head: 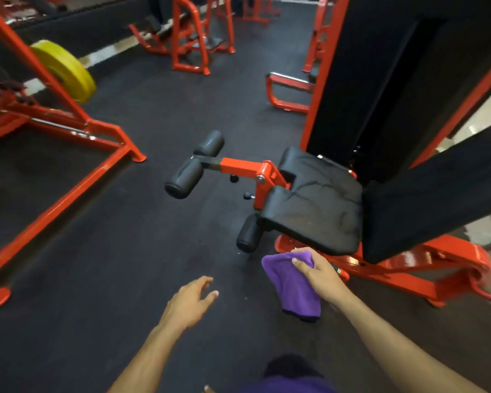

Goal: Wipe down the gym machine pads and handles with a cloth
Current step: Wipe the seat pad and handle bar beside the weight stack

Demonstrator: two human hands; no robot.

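Gym floor (125, 251), red frames. Right hand (321, 275) grips purple cloth (291, 285) just off seat pad (315, 202) front edge, no contact; left hand (192, 300) open, empty. Wiping looks unstarted; rollers (183, 178) + pads left.

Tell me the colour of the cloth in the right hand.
Purple cloth, seen in the head view.

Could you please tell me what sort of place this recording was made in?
Almost certainly a gym: a leg machine with a black seat pad and roller pads, a yellow weight plate on a red frame, and black rubber flooring.
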